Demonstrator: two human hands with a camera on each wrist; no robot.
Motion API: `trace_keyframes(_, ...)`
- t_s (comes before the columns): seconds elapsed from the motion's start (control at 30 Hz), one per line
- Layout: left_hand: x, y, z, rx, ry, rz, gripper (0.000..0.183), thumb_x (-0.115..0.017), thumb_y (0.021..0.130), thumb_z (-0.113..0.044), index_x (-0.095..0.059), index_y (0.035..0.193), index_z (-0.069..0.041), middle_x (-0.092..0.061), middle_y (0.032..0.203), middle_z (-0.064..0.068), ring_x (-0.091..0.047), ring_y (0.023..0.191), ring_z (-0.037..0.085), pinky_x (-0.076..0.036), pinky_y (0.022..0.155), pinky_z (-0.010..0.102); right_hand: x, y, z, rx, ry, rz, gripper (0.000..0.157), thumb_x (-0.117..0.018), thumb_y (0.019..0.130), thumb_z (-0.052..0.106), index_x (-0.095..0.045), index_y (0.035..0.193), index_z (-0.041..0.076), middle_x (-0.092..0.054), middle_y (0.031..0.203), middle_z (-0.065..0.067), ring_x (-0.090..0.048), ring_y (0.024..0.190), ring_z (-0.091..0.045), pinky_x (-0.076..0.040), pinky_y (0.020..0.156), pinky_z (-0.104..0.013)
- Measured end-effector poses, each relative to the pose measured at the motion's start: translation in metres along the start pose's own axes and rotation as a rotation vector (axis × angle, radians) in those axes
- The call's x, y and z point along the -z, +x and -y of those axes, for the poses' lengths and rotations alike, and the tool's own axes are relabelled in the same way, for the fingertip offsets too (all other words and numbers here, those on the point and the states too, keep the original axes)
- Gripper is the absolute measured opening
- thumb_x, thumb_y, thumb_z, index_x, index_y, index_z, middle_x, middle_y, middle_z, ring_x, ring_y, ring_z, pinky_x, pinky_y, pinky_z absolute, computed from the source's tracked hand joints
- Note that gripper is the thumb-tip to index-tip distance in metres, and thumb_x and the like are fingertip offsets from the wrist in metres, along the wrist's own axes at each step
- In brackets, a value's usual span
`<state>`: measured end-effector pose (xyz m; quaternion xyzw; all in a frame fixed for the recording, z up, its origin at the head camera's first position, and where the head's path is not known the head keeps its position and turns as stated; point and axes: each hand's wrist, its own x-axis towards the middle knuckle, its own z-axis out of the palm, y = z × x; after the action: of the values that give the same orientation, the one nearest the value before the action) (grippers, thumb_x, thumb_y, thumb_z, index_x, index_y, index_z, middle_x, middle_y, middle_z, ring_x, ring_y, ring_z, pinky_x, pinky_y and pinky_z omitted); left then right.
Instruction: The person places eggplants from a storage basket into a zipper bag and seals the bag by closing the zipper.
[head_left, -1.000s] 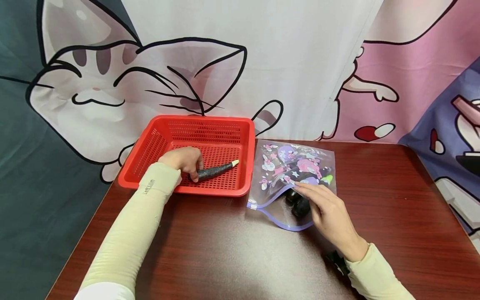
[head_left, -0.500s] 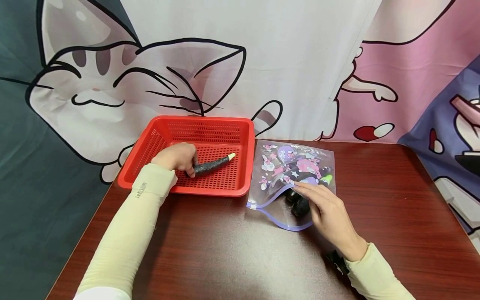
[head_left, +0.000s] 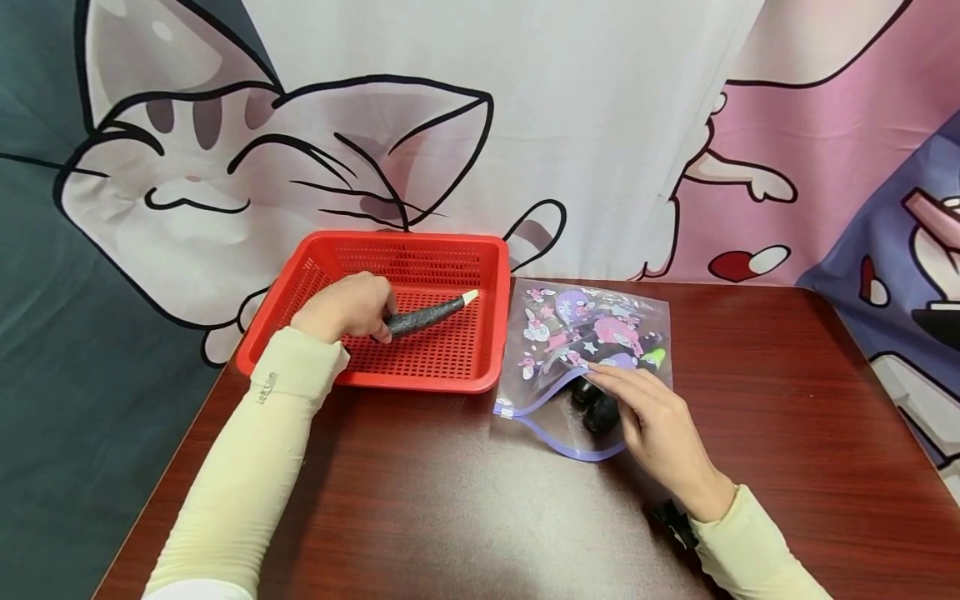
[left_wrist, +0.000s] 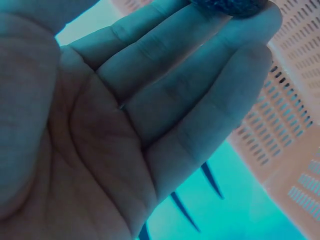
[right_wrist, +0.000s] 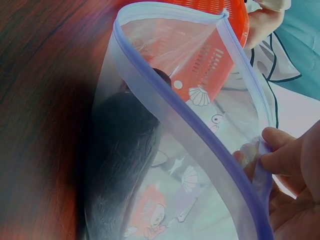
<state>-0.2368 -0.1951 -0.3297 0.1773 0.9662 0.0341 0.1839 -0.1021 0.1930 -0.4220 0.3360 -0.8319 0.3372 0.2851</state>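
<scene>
Inside the red basket [head_left: 495,333], my left hand [head_left: 352,307] grips the near end of a long dark cucumber [head_left: 427,318] with a bumpy skin and a pale yellow tip. The tip points right and slightly up, over the basket floor. In the left wrist view, a bit of the dark cucumber [left_wrist: 232,4] shows at the fingertips. My right hand [head_left: 667,425] pinches the purple zip rim of a clear printed zip bag [head_left: 513,354], keeping its mouth apart. Dark, glossy eggplants [right_wrist: 117,155] lie in the bag; a green end shows through the plastic.
The basket stands at the back of the brown wooden table [head_left: 420,500], with the bag right beside it. A cartoon-printed curtain [head_left: 600,125] hangs behind the table.
My left hand has moved slightly left and back, lifting the cucumber, whose tip first slid left and then swung up. My right hand and the bag have stayed put.
</scene>
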Motion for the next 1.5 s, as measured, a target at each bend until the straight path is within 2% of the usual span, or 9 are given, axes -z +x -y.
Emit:
trace_keyframes(0.1, 0.004, -0.006, -0.004, -0.006, 0.0, -0.021, 0.03, -0.087, 0.078, -0.015, -0.076, 0.105, -0.007, -0.069, 0.096, 0.008, -0.059, 0.087, 0.026, -0.052, 0.081, 0.042, 0.0, 0.0, 0.0, 0.001, 0.002, 0.0, 0.049, -0.053, 0.082, -0.02, -0.071, 0.121, 0.003, -0.069, 0.124, -0.009, -0.066, 0.105, -0.026, -0.037, 0.102, -0.015)
trace_keyframes(0.4, 0.01, -0.029, -0.023, -0.08, 0.021, -0.104, 0.012, -0.085, 0.079, -0.013, -0.075, 0.086, -0.013, -0.065, 0.075, -0.001, -0.056, 0.072, 0.021, -0.05, 0.072, 0.039, 0.0, 0.001, 0.0, 0.002, 0.001, -0.003, 0.045, -0.052, 0.084, -0.016, -0.071, 0.12, 0.002, -0.07, 0.122, -0.01, -0.066, 0.104, -0.028, -0.038, 0.103, -0.016)
trace_keyframes(0.7, 0.011, -0.052, -0.039, -0.084, 0.014, -0.173, 0.019, -0.083, 0.081, -0.013, -0.076, 0.098, -0.01, -0.066, 0.08, 0.0, -0.059, 0.074, 0.02, -0.052, 0.074, 0.04, 0.001, 0.001, 0.0, 0.004, 0.003, -0.004, 0.045, -0.052, 0.084, -0.016, -0.071, 0.12, 0.003, -0.07, 0.122, -0.009, -0.066, 0.104, -0.028, -0.038, 0.103, -0.016)
trace_keyframes(0.97, 0.004, -0.067, -0.049, -0.087, -0.013, -0.2, 0.018, -0.081, 0.081, -0.015, -0.074, 0.097, -0.012, -0.062, 0.075, -0.002, -0.055, 0.072, 0.019, -0.048, 0.069, 0.037, 0.001, 0.001, 0.0, 0.004, -0.001, -0.007, 0.046, -0.053, 0.084, -0.017, -0.071, 0.12, 0.002, -0.07, 0.122, -0.009, -0.066, 0.104, -0.028, -0.037, 0.103, -0.016)
trace_keyframes(1.5, -0.017, -0.096, -0.07, -0.165, -0.019, -0.256, 0.016, -0.081, 0.081, -0.017, -0.072, 0.093, -0.015, -0.055, 0.068, -0.008, -0.051, 0.062, 0.013, -0.044, 0.058, 0.033, 0.001, 0.002, 0.001, 0.003, 0.002, -0.01, 0.045, -0.052, 0.084, -0.017, -0.071, 0.12, 0.002, -0.07, 0.122, -0.01, -0.066, 0.105, -0.027, -0.038, 0.103, -0.016)
